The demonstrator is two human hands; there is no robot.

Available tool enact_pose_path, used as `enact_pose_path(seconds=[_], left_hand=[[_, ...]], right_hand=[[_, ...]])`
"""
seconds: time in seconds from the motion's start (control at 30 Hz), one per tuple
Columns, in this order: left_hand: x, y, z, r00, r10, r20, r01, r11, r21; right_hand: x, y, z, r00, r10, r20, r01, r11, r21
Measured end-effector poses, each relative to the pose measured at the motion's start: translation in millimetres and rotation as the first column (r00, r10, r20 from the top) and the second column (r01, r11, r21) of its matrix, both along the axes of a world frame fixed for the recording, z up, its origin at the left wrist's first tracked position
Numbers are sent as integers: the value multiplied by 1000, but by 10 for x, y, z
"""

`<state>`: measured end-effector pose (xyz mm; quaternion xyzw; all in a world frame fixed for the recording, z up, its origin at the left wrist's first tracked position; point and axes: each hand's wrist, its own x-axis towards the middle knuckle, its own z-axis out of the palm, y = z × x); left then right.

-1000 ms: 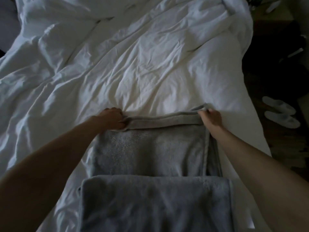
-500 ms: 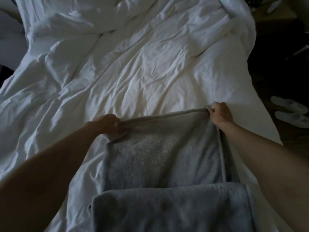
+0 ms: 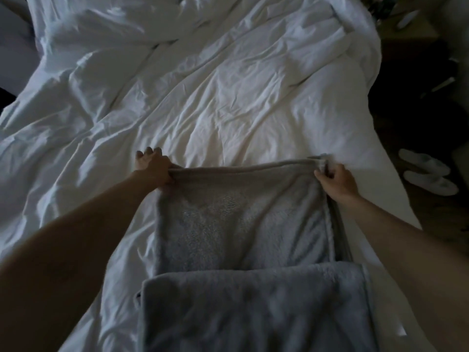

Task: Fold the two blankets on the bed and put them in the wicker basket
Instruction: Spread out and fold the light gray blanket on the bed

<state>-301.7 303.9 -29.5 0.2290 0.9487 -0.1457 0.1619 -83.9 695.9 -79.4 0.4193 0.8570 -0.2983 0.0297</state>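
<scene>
A person's two bare arms reach across an unmade bed (image 3: 375, 199) in a dim room, both hands at the far edge of a fleecy taupe-grey blanket (image 3: 241, 217) spread flat on the rumpled white duvet (image 3: 228, 97). The left hand (image 3: 152, 168) has its grip closed on the blanket's far left corner, fingers curled over the hem. The right hand (image 3: 337, 180) pinches the far right corner, where several layers of cloth bunch together. The edge runs straight between the two hands. A second, blue-grey blanket (image 3: 253, 308), already folded into a thick rectangle, lies across the near end of the first, close to the person's body at the bottom of the view. The duvet is heavily creased and heaped into folds towards the head of the bed. To the right of the mattress the floor (image 3: 431, 128) lies in deep shadow. A pair of white slippers (image 3: 426, 174) sits side by side on it near the bed's edge. Other pale items further back are too dark to make out.
</scene>
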Motion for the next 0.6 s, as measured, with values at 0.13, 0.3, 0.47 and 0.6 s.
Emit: enact_pose_path(seconds=[0.13,0.3,0.47,0.6], left_hand=[[284,166,61,999,23,-46,-17,991,130],[755,396,63,1000,-26,6,25,986,165],[1094,734,-2,987,-151,-46,158,953,260],[1526,1274,-64,907,-416,-67,414,850,327]], right_hand=[[389,-69,85,1000,26,9,-25,994,-109],[795,-376,163,992,78,99,-64,988,-140],[1076,-498,190,949,173,263,-90,950,-299],[1234,-475,211,912,264,313,-131,912,-388]])
